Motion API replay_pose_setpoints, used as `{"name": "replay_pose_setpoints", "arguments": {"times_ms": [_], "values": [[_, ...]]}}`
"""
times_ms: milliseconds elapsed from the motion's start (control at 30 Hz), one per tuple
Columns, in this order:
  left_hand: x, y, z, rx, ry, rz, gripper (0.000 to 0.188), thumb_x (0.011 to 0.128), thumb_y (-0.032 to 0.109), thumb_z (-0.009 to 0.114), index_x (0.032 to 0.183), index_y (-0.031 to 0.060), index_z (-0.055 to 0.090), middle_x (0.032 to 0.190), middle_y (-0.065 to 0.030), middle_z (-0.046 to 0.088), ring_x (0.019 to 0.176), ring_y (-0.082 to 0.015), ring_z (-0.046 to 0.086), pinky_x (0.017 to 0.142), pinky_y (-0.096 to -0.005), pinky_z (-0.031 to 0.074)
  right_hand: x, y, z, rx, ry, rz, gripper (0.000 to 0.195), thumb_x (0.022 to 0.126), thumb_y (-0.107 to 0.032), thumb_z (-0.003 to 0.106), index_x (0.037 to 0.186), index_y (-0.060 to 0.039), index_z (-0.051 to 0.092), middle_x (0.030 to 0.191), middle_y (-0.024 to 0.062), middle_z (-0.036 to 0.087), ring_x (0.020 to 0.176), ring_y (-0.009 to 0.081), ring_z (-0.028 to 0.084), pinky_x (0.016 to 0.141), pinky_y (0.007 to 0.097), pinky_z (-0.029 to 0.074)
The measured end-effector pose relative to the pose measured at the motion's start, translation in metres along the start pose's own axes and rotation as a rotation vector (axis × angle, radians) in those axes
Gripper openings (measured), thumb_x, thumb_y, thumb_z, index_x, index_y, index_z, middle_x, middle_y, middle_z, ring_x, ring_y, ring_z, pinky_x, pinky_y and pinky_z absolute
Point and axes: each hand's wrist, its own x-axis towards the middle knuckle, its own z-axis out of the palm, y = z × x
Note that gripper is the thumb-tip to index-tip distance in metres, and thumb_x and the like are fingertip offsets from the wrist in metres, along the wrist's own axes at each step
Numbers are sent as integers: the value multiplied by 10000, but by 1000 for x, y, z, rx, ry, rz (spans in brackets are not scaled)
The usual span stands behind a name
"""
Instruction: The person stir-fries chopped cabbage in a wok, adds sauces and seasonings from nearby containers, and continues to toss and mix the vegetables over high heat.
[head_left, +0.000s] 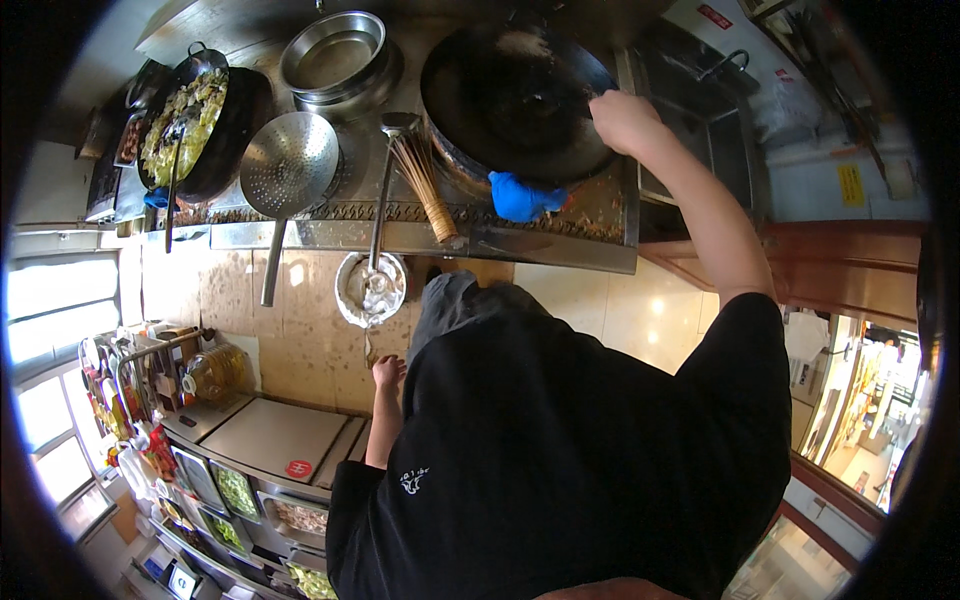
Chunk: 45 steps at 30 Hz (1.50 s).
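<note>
A large dark wok (517, 105) sits on the stove at the upper middle, with a pale patch near its far wall. My right hand (626, 124) is over its right rim, fingers curled; whether anything is in them is hidden. A blue cloth (525, 197) is bunched on the wok's near rim. Left of the wok lie a bamboo wok brush (424, 187) and a long-handled metal wok tool (381, 199). My left hand (388, 370) hangs low beside my body, away from the stove, with loosely bent fingers and nothing visible in it.
A perforated strainer (290, 161) rests with its handle over the stove edge. Behind it are stacked metal basins (334, 56) and a second wok (184, 127) of chopped greens. A white-lined bin (371, 292) stands on the floor. Ingredient trays (232, 487) fill the lower-left counter.
</note>
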Motion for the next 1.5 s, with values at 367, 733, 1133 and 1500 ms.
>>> {"name": "replay_pose_setpoints", "arguments": {"times_ms": [367, 733, 1133, 1500], "values": [[-24, -18, 6, 17, 88, 102, 239, 880, 27, 533, 1014, -75, 703, 878, -164, 725, 760, -237, 700, 679, -315, 569, -3, 4, -7, -37, 40, -45, 214, 872, -38, 550, 958, 0, 742, 1068, 198, 714, 1000, 376, 691, 837, 487, 572], [-16, -25, 18, -35, 121, -5, 251, 864, 78, 566, 1020, -53, 712, 912, -150, 732, 811, -215, 705, 732, -306, 560, 5, 23, 23, 19, 29, -41, 205, 852, -12, 559, 964, 25, 726, 1071, 229, 700, 1020, 387, 679, 845, 479, 565], [-7, 64, 99, -393, -768, 54, 497, 1036, 295, 492, 1441, 9, 473, 1479, -131, 486, 1416, -223, 393, 1163, -376, 294, -16, 44, 64, 155, 134, -31, 214, 869, -60, 550, 940, -1, 743, 1026, 212, 714, 972, 374, 699, 814, 484, 577], [-53, -1, 82, -351, -507, -209, 572, 1062, 405, 399, 1543, 99, 340, 1576, -92, 359, 1430, -221, 362, 1172, -366, 283, -47, 43, 100, 181, 274, 26, 197, 868, -79, 562, 825, -6, 740, 863, 183, 729, 846, 327, 730, 703, 440, 606]]}}
